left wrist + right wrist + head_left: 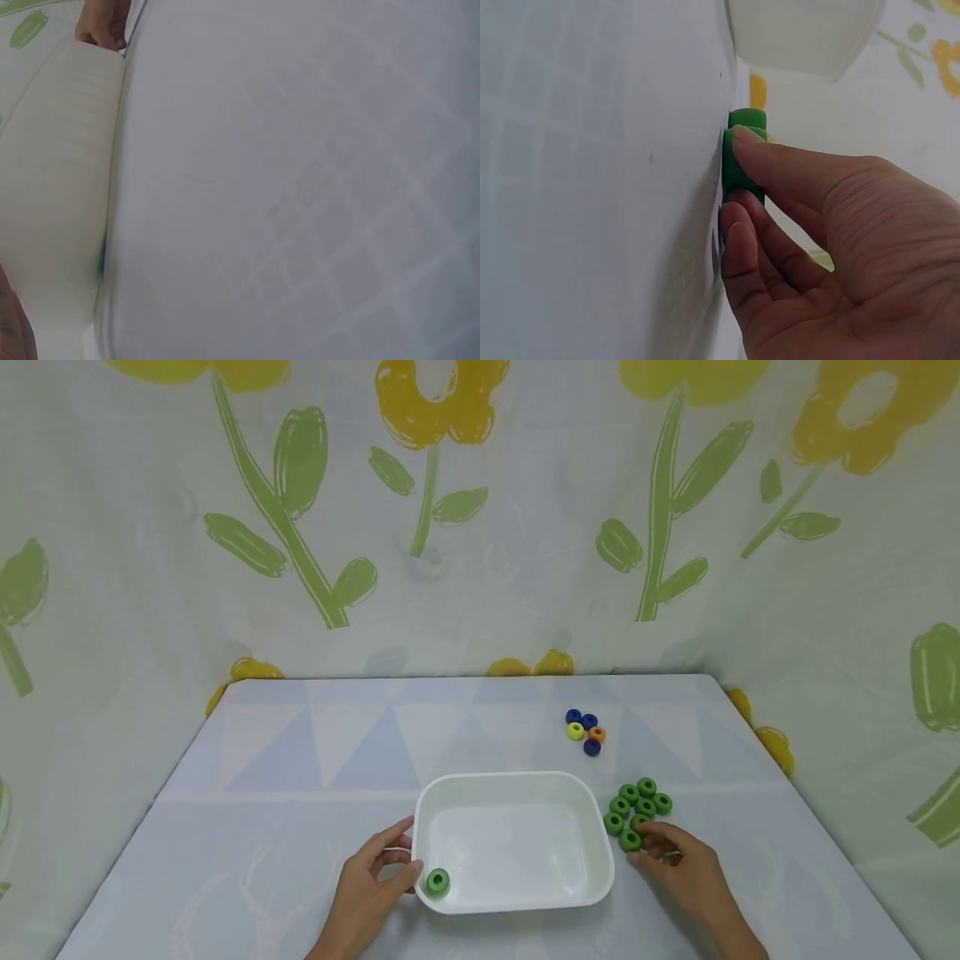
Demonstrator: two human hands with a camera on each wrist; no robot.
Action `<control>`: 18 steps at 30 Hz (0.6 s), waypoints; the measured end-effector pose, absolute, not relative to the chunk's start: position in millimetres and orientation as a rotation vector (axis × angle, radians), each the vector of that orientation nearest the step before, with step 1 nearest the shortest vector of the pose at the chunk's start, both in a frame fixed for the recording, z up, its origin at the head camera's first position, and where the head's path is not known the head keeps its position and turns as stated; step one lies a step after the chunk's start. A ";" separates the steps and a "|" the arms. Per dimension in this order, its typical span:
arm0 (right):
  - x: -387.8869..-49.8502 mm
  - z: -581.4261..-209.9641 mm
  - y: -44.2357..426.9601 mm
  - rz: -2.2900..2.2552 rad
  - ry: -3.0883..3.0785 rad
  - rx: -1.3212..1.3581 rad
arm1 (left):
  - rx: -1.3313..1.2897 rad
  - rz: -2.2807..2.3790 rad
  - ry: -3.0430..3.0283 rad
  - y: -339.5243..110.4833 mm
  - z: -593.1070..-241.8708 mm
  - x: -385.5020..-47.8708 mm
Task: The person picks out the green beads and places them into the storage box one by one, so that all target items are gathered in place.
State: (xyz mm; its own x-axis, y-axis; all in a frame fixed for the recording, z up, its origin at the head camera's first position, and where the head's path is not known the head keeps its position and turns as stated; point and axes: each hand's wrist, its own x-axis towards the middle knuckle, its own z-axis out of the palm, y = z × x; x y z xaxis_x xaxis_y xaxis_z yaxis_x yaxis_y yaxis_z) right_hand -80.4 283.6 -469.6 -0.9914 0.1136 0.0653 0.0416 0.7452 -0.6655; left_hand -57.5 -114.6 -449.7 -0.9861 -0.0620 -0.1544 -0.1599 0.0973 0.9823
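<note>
A white tray [513, 897] lies on the table with one green bead [437, 882] in its near left corner. My left hand [371, 885] holds the tray's left side, the thumb at the rim and the fingers along the outer wall. Right of the tray is a cluster of several green beads [646, 808]. At its near edge my right hand [690, 872] has thumb and fingertips around a green bead [630, 840]. The right wrist view shows the thumb of my right hand [817, 225] pressed on a green bead [739, 161], with part of it hidden by the fingers.
Beyond the tray, toward the back right, lie several small beads: blue ones [573, 717], a yellow one [575, 732] and an orange one [597, 734]. A flower-patterned curtain [510, 593] hangs behind the patterned table [300, 827] and at its sides.
</note>
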 end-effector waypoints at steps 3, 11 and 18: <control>-81.3 -471.1 281.9 1.068 -2.842 -0.120 | -0.228 2.048 2.274 -115.0 -449.1 -57.9; -82.5 -468.0 275.5 1.052 -2.887 -0.138 | -0.222 2.059 2.270 -114.9 -450.1 -58.1; -82.4 -467.8 273.5 1.037 -2.900 -0.161 | -0.229 2.053 2.268 -114.8 -450.4 -58.3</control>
State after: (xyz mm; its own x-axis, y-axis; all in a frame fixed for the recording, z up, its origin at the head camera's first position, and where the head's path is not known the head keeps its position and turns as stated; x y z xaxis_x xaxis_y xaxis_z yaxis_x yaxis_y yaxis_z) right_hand -82.4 273.5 -467.8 -0.9929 0.1172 0.0191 0.0785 0.7687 -0.6347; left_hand -58.3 -114.8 -450.4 -0.9861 -0.0608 -0.1546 -0.1599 0.0944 0.9826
